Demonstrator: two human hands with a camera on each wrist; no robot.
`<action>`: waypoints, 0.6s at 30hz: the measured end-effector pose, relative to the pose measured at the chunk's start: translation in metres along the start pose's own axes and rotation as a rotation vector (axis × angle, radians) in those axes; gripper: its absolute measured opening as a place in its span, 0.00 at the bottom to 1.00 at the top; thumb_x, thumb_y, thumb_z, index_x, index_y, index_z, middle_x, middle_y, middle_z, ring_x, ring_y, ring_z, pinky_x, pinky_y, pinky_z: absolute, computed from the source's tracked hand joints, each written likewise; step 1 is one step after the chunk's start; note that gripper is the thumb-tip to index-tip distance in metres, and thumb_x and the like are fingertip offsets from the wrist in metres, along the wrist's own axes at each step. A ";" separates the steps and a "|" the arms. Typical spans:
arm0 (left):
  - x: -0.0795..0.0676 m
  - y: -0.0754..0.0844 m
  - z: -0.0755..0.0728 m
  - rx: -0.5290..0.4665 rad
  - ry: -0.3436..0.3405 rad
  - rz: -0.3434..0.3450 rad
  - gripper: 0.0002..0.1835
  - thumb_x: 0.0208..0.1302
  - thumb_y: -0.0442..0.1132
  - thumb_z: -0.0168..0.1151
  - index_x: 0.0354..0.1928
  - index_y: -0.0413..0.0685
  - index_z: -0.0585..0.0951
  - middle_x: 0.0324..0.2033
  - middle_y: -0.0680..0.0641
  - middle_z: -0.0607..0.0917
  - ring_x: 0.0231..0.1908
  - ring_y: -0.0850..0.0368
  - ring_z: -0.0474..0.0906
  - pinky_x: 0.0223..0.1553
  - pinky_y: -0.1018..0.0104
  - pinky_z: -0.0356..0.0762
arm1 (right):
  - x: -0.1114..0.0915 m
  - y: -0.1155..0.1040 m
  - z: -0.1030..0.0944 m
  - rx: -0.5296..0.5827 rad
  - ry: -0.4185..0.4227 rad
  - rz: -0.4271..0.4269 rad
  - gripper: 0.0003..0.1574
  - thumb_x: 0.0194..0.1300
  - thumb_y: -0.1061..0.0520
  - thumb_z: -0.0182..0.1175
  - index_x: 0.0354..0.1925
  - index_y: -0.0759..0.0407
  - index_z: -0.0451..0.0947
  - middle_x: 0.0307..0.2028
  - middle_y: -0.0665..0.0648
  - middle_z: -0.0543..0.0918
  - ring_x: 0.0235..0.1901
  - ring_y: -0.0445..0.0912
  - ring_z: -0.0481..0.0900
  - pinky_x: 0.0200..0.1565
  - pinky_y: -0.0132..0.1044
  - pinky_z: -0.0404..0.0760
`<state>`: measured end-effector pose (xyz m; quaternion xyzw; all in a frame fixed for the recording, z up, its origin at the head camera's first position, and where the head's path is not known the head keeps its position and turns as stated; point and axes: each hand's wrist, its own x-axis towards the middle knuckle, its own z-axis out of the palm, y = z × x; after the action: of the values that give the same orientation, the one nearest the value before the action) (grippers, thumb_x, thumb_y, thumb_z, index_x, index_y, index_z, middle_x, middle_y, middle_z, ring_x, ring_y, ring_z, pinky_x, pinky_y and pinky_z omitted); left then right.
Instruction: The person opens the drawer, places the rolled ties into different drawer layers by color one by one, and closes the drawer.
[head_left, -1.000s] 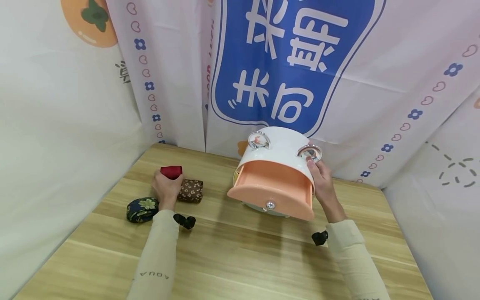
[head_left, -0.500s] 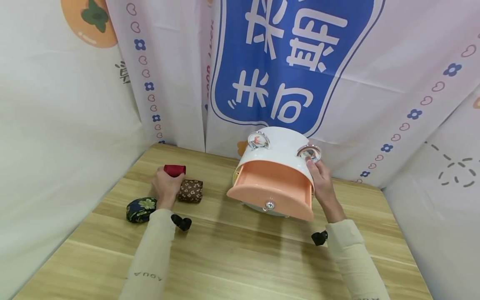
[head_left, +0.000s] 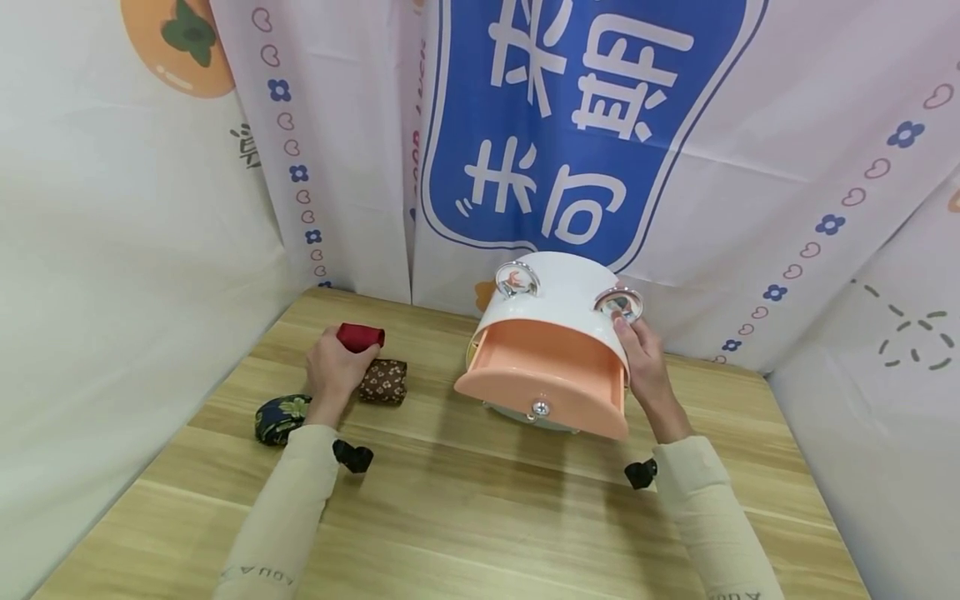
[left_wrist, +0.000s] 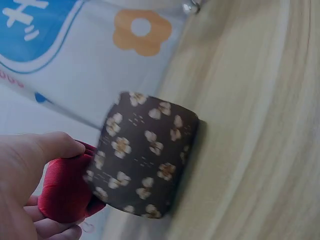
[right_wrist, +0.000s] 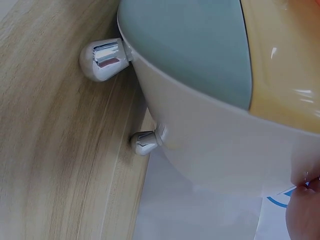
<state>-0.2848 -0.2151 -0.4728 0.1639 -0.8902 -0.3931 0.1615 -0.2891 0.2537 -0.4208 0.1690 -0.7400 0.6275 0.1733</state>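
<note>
Shifted to the right and slightly toward the back wall since a second ago, a red roll sits in the left hand of a person at a wooden table. Its sleeve has swung outward, to the left, with the move.

Thumb and fingers pinch the roll: seen from the left wrist, the thumb lies along its upper edge, the fingertips come round from below, and the red fabric fills the space between. One end stands free of the grip, toward the right. Whether the roll touches the wood cannot be told.

Just on the near right side of the grip lies a brown roll with pale flowers, overlapping the red one in the wrist view; contact between the two is unclear. Beside the left wrist, on its outer side, rests a dark roll with a leafy print, partly hidden by the cuff.

Well to the right stands a white cabinet, its peach drawer pulled out. At its right side the right hand holds on, fingertips at a silver ring; its other fingers are mostly hidden.
</note>
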 end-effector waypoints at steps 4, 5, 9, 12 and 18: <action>-0.005 0.011 -0.007 -0.014 0.002 0.038 0.37 0.64 0.51 0.71 0.68 0.36 0.74 0.58 0.29 0.84 0.55 0.29 0.83 0.55 0.38 0.84 | 0.000 -0.001 0.000 -0.011 -0.002 0.001 0.31 0.84 0.51 0.48 0.74 0.66 0.70 0.69 0.54 0.79 0.54 0.32 0.82 0.52 0.23 0.83; -0.006 0.014 -0.009 -0.011 0.000 0.047 0.37 0.64 0.51 0.72 0.68 0.36 0.74 0.58 0.29 0.84 0.55 0.30 0.83 0.54 0.38 0.85 | 0.000 -0.001 0.000 -0.012 -0.003 0.000 0.31 0.84 0.51 0.48 0.74 0.66 0.70 0.68 0.51 0.79 0.54 0.32 0.82 0.52 0.23 0.83; -0.011 0.027 -0.017 0.004 0.001 0.087 0.37 0.63 0.53 0.73 0.67 0.37 0.76 0.56 0.30 0.85 0.53 0.31 0.84 0.53 0.39 0.85 | 0.000 -0.001 -0.001 -0.009 0.002 -0.006 0.31 0.84 0.51 0.48 0.74 0.67 0.70 0.63 0.42 0.80 0.54 0.31 0.82 0.53 0.22 0.82; -0.015 0.036 -0.022 0.015 -0.004 0.119 0.37 0.62 0.54 0.74 0.66 0.37 0.77 0.55 0.30 0.86 0.53 0.31 0.84 0.52 0.39 0.85 | 0.001 -0.001 -0.001 0.002 -0.001 -0.014 0.31 0.84 0.51 0.48 0.74 0.68 0.69 0.65 0.41 0.80 0.55 0.32 0.82 0.53 0.22 0.82; -0.026 0.056 -0.033 0.028 -0.042 0.164 0.39 0.61 0.55 0.74 0.67 0.39 0.77 0.56 0.31 0.86 0.55 0.32 0.84 0.53 0.39 0.84 | 0.000 0.000 -0.001 -0.025 0.005 -0.006 0.30 0.84 0.51 0.49 0.72 0.69 0.72 0.66 0.54 0.81 0.52 0.32 0.82 0.50 0.22 0.83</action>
<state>-0.2567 -0.1897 -0.4135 0.0846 -0.9093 -0.3693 0.1720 -0.2893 0.2546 -0.4208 0.1675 -0.7468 0.6182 0.1794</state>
